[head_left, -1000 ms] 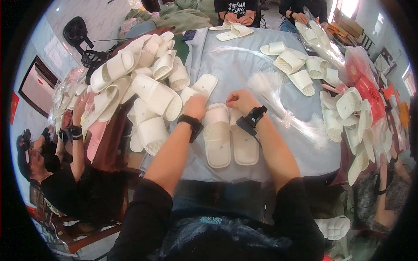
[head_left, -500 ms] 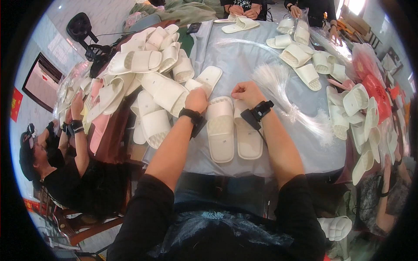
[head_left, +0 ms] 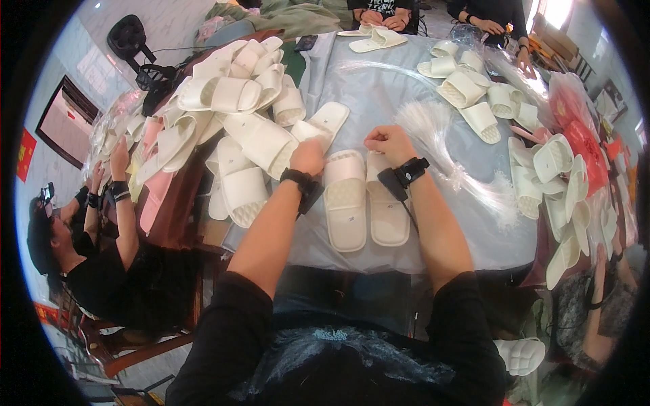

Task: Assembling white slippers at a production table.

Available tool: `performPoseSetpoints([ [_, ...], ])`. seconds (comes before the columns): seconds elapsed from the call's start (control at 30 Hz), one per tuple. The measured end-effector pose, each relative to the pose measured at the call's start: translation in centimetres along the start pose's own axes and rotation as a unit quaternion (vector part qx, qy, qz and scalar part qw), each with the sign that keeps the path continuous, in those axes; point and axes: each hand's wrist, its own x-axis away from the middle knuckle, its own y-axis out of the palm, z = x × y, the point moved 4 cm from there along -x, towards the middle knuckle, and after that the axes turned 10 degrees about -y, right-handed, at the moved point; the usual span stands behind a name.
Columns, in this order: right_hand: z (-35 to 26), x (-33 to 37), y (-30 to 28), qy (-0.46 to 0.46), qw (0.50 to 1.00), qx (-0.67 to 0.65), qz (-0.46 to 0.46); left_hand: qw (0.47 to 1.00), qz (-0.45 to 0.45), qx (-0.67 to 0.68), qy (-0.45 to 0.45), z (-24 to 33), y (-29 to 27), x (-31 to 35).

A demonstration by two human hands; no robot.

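Two cream slippers lie side by side in front of me, the left slipper [head_left: 347,227] and the right slipper [head_left: 389,227], both with their heels toward me. At the far left of the pair is my left hand [head_left: 308,158], its fingers curled closed beside the left slipper's toe; what it may hold is hidden. My right hand [head_left: 391,143] is over the right slipper's toe end, thumb and fingers pinched together; anything between them is too thin to make out. Just right of it lies a fanned bundle of clear plastic strands [head_left: 443,159].
A high heap of cream slippers [head_left: 237,95] covers the table's left side. More slippers [head_left: 562,159] lie at the right edge near a red plastic bag [head_left: 586,159]. A grey cloth [head_left: 379,88] covers the table. Co-workers sit left, right and across.
My hands keep nearly the same poses above the slippers. Across the table at right, a co-worker's hand has moved off a bagged pair of slippers. The view has shifted slightly.
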Motion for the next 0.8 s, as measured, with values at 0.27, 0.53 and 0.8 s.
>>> performPoseSetpoints([
  [0.27,0.7,0.0,-0.3,-0.001,1.000,-0.006,-0.002,0.995,-0.055,0.052,-0.065,-1.1,1.3,-1.1],
  [0.53,0.5,-0.2,-0.1,-0.004,1.000,-0.014,0.001,0.983,-0.059,0.146,-0.092,-1.2,0.7,-0.2],
  [0.8,0.2,0.1,-0.3,0.000,1.000,0.009,0.009,0.983,-0.045,0.139,-0.114,-1.3,1.0,-0.1],
])
